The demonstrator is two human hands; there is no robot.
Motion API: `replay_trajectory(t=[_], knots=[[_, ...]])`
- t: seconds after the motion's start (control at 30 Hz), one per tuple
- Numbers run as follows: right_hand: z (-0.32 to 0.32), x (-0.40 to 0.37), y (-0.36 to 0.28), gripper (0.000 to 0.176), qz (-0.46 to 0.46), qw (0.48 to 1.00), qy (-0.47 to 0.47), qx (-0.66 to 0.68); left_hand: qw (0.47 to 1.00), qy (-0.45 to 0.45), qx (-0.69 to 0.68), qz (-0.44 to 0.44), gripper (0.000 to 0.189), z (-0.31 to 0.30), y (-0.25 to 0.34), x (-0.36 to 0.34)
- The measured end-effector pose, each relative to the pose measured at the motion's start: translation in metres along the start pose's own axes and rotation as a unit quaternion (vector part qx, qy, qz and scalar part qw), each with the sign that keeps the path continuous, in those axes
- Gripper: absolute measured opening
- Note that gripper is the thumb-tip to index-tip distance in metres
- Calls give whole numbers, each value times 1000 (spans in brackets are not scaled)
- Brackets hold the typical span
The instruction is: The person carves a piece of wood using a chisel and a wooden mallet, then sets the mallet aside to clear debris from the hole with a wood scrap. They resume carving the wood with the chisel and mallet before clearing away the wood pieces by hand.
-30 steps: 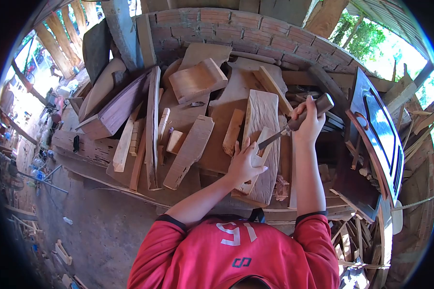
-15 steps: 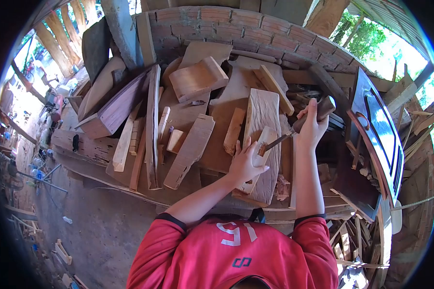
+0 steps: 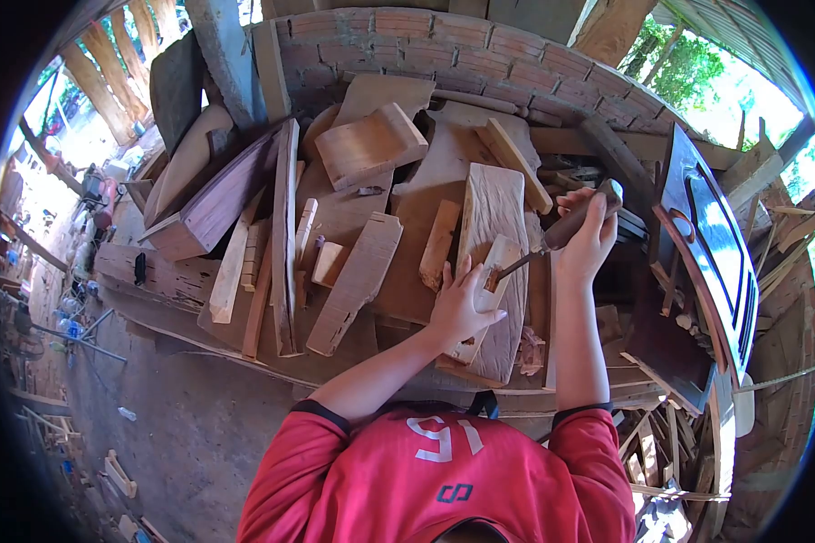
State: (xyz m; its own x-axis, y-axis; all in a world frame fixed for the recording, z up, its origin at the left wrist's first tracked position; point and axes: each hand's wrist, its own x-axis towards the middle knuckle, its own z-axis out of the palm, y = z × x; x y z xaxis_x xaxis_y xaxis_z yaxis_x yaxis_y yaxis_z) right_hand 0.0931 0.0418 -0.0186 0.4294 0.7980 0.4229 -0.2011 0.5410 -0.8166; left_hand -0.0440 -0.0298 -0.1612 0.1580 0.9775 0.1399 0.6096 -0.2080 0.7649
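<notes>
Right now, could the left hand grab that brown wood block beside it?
Probably yes: the brown wood block lies beside the left hand, nothing seen between them, though that hand would first have to leave the notched wood strip it rests on.

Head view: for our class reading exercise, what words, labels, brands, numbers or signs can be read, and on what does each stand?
"15": white number on the red shirt, upside down in this view.
Small dark mark on the same shirt: perhaps a logo, not readable.
Far-left clutter: too small and blurred to read.
Chisel-like tool and slotted wood piece: no readable text.
</notes>
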Motion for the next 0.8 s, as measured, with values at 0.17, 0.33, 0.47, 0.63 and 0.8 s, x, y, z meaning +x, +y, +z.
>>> replay_trajectory(t=[0.17,0.33,0.47,0.63,0.8], knots=[[7,1,-16,20,-60,996,-64,-29,1000,-6,3,-1,92,-1,1,0],[13,1,-21,20,-71,991,-109,-41,1000,-14,11,-11,92,0,1,1],[20,-2,-21,19,-86,988,-117,-60,1000,-18,3,-19,93,-2,2,0],[24,-6,-18,17,-81,982,-144,-95,999,-24,-22,-23,91,-5,6,0],[24,-6,-17,18,-66,986,-131,-73,999,-19,-21,-18,92,-3,4,0]])
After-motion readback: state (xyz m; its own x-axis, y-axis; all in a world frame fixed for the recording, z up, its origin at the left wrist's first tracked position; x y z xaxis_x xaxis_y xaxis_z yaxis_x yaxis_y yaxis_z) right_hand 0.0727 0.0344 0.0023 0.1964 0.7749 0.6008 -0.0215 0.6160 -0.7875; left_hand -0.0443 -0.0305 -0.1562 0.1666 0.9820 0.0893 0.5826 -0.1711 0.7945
